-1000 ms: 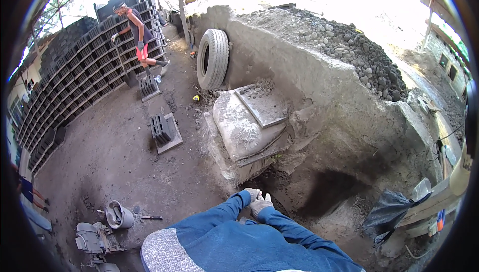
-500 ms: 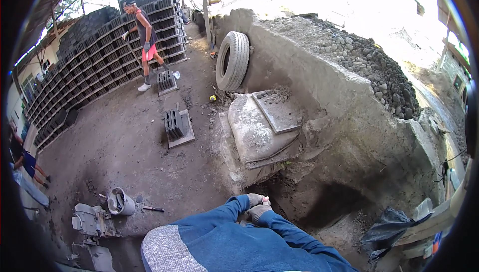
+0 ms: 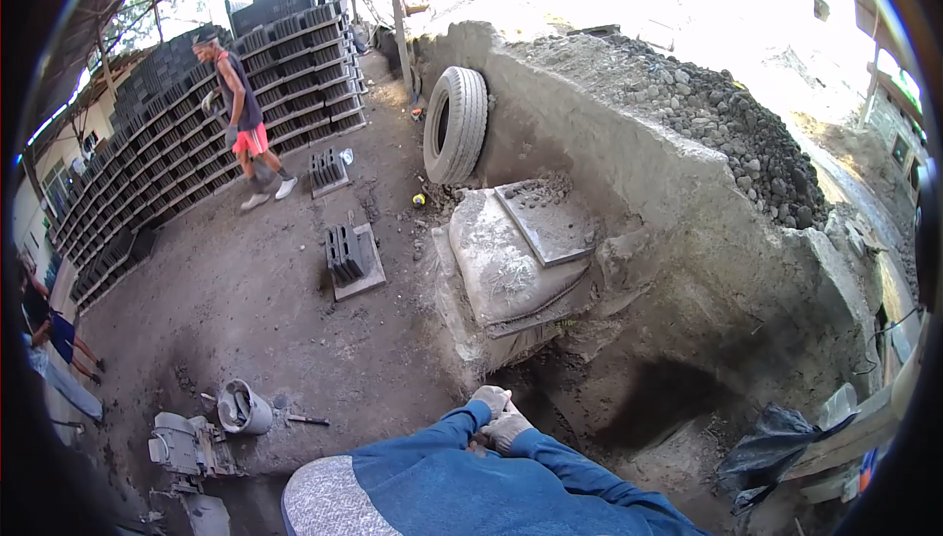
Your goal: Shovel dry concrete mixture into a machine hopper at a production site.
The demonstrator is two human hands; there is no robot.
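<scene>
My left hand [image 3: 490, 399] and my right hand [image 3: 508, 427], both in grey work gloves, are held close together in front of my chest, at the ends of blue sleeves. The fingers of both are curled in and meet each other. Whatever they may grip is too small or hidden to make out. Just beyond my hands rests a dusty, pale full sack [image 3: 506, 259]. On the sack lies a flat board [image 3: 550, 226] with grit on it.
A tire [image 3: 459, 125] leans on a rough concrete wall [image 3: 629, 133] with gravel [image 3: 727, 109] behind it. Hollow blocks [image 3: 344, 253] sit on pallets near stacked blocks [image 3: 196, 113]. A person [image 3: 236, 113] walks there. Left of me are a bucket [image 3: 244, 408] and motor [image 3: 177, 443].
The person by the stacked blocks has walked to the left. My hands stay together, having shifted only slightly. The sack and blocks stay put.
</scene>
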